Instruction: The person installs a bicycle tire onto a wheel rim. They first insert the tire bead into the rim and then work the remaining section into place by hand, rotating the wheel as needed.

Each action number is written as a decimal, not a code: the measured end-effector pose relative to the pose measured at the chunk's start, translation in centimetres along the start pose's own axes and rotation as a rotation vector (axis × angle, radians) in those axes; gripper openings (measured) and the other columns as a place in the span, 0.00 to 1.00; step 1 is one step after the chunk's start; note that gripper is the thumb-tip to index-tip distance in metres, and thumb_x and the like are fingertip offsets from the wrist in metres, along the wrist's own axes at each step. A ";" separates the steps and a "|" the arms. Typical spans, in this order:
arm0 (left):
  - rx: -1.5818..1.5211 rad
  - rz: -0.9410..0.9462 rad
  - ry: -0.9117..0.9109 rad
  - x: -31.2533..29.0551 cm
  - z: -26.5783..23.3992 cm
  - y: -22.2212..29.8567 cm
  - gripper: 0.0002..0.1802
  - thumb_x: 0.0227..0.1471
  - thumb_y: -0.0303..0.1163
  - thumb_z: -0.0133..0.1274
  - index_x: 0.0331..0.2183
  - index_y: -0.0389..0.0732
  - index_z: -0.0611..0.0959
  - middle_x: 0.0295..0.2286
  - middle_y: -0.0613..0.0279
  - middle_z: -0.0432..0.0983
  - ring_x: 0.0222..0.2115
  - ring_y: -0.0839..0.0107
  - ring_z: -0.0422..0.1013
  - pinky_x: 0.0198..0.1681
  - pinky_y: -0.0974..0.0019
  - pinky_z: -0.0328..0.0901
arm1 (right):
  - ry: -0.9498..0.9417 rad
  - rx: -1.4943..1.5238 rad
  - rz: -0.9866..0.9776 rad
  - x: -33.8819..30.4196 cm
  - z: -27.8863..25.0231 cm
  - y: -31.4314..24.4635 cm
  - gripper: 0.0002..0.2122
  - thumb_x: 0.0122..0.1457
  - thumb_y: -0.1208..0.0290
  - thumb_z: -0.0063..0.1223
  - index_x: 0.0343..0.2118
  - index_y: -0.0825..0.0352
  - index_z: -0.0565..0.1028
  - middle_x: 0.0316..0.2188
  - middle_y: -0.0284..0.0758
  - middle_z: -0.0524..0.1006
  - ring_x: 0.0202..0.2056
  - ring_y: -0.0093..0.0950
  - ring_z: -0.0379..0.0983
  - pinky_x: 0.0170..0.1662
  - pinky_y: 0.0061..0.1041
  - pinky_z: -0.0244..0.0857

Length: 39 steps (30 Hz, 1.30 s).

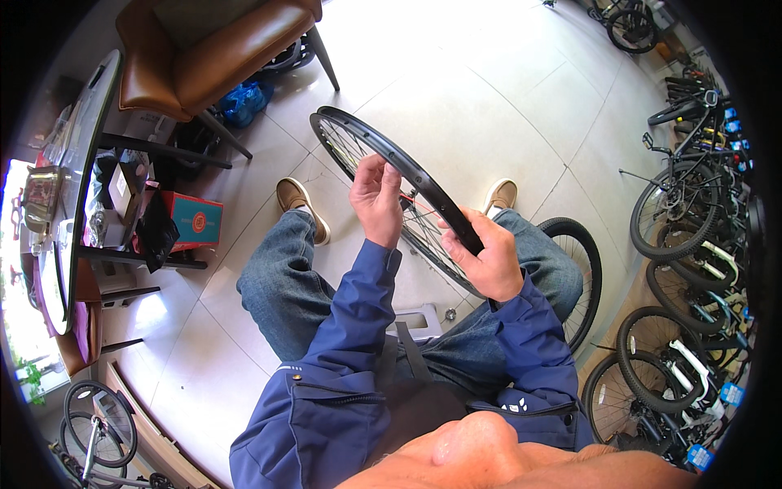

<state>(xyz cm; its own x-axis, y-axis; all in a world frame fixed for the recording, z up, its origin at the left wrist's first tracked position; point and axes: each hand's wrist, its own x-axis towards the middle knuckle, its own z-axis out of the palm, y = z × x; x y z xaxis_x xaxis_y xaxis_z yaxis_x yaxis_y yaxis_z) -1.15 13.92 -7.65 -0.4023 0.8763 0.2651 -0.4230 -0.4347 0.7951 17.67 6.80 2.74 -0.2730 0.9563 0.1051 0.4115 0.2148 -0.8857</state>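
Head view shows a black-rimmed spoked wheel (421, 181) held aslant above the pale tiled floor (505, 122), its far end toward the upper left. The right hand (489, 257) grasps the nearer stretch of the rim; the left hand (379, 198) has thumb and fingertips pinched together at the rim farther up, and whether they clasp anything I cannot tell. Another wheel (596, 277), with a black tyre, is just beside the right knee (560, 273). Bicycles (694, 363) crowd the right side, and a brown chair (232, 57) stands at upper left
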 end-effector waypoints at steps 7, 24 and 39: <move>-0.025 -0.040 0.045 -0.3 1.0 0.2 0.09 0.74 0.30 0.57 0.49 0.36 0.83 0.40 0.69 0.82 0.40 0.82 0.74 0.47 0.76 0.68 | 0.000 0.011 0.012 0.0 0.0 -0.1 0.19 0.66 0.75 0.68 0.59 0.68 0.80 0.43 0.40 0.87 0.41 0.30 0.87 0.47 0.29 0.79; -0.001 -0.044 -0.046 0.0 0.1 0.3 0.10 0.75 0.31 0.56 0.51 0.36 0.82 0.40 0.69 0.82 0.41 0.83 0.74 0.47 0.76 0.68 | -0.008 0.006 0.015 0.0 0.0 0.0 0.19 0.66 0.74 0.68 0.59 0.67 0.80 0.43 0.39 0.88 0.41 0.29 0.87 0.47 0.28 0.79; -0.018 -0.020 -0.028 0.0 0.1 -0.2 0.11 0.77 0.33 0.54 0.52 0.36 0.80 0.44 0.64 0.84 0.43 0.79 0.76 0.50 0.73 0.70 | -0.008 0.017 0.023 -0.1 0.0 0.0 0.18 0.66 0.75 0.68 0.59 0.68 0.80 0.42 0.38 0.87 0.40 0.28 0.86 0.46 0.28 0.78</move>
<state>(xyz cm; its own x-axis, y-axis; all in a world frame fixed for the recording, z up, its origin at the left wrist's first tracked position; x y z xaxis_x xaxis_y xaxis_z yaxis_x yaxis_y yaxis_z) -1.01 13.97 -7.75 -0.3709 0.8901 0.2650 -0.4453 -0.4208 0.7903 17.67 6.71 2.75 -0.2705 0.9593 0.0810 0.4031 0.1893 -0.8953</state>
